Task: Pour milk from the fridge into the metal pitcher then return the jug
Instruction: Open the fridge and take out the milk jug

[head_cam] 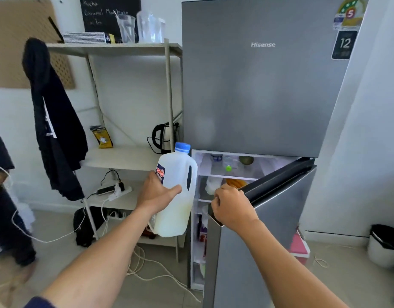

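Closest, the left hand (157, 193) is clasped round the body of the milk jug (178, 203), thumb lying across its front. It holds the jug nearly upright in the air, just left of the open lower fridge compartment (227, 170). Milk fills only the jug's lower part, and its blue cap (182, 147) is on. Beside it, the right hand (230, 207) grasps the top corner of the lower fridge door (269, 241), fingers curled over the edge; the door stands partly open. Inside, bottles and food sit on lit shelves. Above is the closed grey Hisense upper door (258, 85). Farther left, a shelf unit (169, 90) carries an electric kettle (165, 137), and a black jacket (56, 134) hangs from its corner.
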